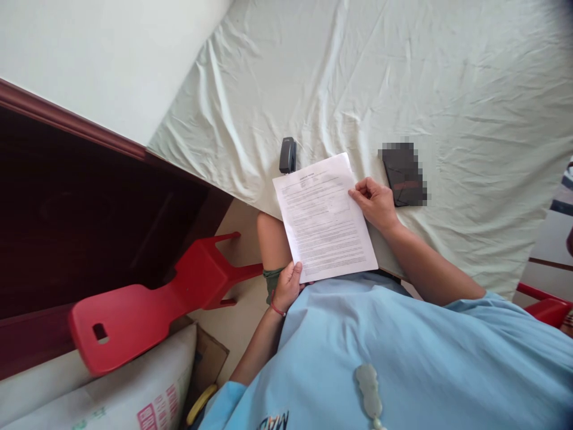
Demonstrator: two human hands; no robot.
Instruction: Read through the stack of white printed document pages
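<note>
Printed paper sheets point(324, 218) are lying at the bed point(447, 89) edge, left hand point(286, 286) pinching the seven o'clock corner, right hand point(373, 203) curled pinching the two o'clock edge; a black stapler point(287, 155) is sitting at eleven o'clock. Keeping edges aligned seems wise.

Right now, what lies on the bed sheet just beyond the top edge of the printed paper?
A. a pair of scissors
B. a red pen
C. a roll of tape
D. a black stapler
D: a black stapler lies on the bed sheet, just past the top left corner of the printed paper held by both hands.
</note>
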